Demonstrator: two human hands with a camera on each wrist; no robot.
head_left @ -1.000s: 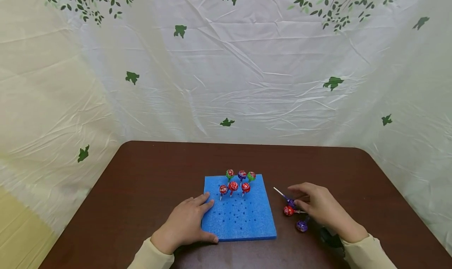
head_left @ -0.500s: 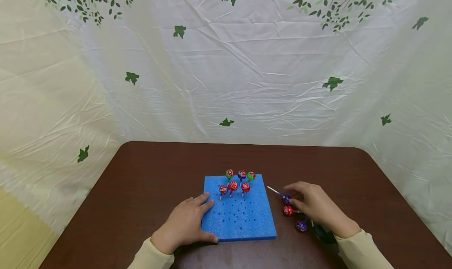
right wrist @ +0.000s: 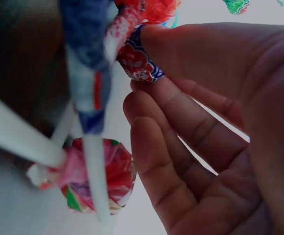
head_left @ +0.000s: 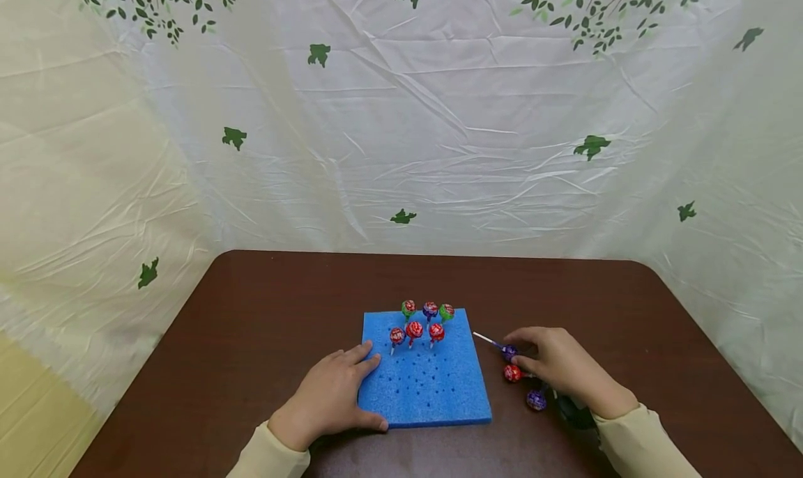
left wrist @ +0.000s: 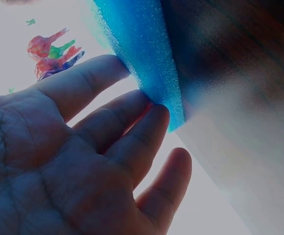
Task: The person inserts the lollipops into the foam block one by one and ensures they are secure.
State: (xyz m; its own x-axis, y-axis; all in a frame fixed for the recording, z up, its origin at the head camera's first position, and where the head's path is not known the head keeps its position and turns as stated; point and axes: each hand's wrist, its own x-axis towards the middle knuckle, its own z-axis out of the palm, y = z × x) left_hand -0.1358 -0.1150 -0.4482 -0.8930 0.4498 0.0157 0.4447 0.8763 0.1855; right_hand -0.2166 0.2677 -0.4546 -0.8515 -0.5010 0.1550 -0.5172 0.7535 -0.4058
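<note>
- Left hand (head_left: 329, 401) lies flat with fingers straight, on the near-left corner of the blue foam board (head_left: 433, 394); the left wrist view shows the fingertips (left wrist: 154, 115) against the foam's edge.
- Right hand (head_left: 561, 366) pinches a purple lollipop (head_left: 508, 352) by its head, just right of the board; its white stick (head_left: 484, 338) points back toward the board's far-right corner.
- A red lollipop (head_left: 512, 373) and a second purple one (head_left: 536, 399) lie on the table (head_left: 251, 325) just beside that hand; their sticks run under it.
- Six lollipops (head_left: 415, 330) stand upright in two rows of three at the far end of the board; the holes nearer the person are bare.
- The right wrist view is crowded and blurred; the pinch appears to be thumb against fingers.
- A leaf-printed white sheet (head_left: 401, 116) backs the table.
</note>
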